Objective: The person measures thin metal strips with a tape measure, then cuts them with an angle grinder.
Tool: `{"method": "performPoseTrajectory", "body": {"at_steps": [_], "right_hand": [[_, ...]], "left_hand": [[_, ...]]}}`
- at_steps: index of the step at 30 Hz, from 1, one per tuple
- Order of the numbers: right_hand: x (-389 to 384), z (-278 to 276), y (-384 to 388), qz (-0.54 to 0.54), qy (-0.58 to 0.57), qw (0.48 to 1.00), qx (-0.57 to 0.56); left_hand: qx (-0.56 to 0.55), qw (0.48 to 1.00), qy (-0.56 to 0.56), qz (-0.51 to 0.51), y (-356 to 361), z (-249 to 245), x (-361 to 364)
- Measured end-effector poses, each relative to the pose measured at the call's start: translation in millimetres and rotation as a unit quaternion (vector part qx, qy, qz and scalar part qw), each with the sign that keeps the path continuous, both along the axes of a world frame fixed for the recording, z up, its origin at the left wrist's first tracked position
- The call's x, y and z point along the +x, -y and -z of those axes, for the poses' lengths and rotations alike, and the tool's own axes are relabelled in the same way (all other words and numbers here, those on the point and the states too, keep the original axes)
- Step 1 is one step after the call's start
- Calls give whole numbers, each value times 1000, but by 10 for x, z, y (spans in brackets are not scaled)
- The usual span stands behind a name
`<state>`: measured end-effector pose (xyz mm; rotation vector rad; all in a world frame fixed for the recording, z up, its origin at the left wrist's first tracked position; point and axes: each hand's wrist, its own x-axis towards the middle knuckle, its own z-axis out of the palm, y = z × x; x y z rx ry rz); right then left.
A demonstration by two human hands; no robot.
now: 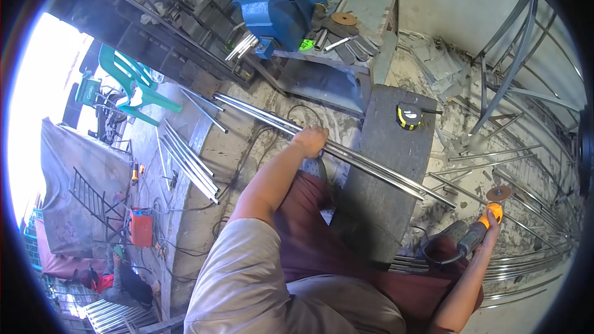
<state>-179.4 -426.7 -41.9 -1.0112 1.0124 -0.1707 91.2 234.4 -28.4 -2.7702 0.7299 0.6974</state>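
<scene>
My left hand [311, 140] is closed around a pair of long shiny metal tubes [377, 169]. They run from the upper left across a dark grey bench [393, 142], and their near ends stick out past its right edge. Off to the right, my right hand [493, 222] grips an orange and grey angle grinder [475, 235] by its body. A brown cutting disc [499, 193] is fitted on it, apart from the tube ends. A yellow and black tape measure [409, 116] rests on the bench beyond the tubes.
A blue bench vise [272, 12] stands on a metal table with gloves [356, 48] and a loose disc [344, 18]. More tubes [189, 164] lie on the floor at left, near a green chair [133, 86] and cables. Another person [120, 281] is at lower left. Metal frames lean at right.
</scene>
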Motion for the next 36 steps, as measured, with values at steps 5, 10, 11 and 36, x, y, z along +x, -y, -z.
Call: {"method": "performPoseTrajectory", "body": {"at_steps": [5,10,11,36], "right_hand": [[-37,-37,4,-3,-3,1000,-6],[-91,-34,35,-13,6,1000,-27],[-157,101,127,-4,10,999,-38],[-40,-444,-1463,-186,97,977,-33]], "left_hand": [[5,999,19,-32,-142,-33,30],[38,984,172,18,-308,405,171],[25,971,232,50,-427,662,230],[-398,893,208,14,2287,253,-597]]}}
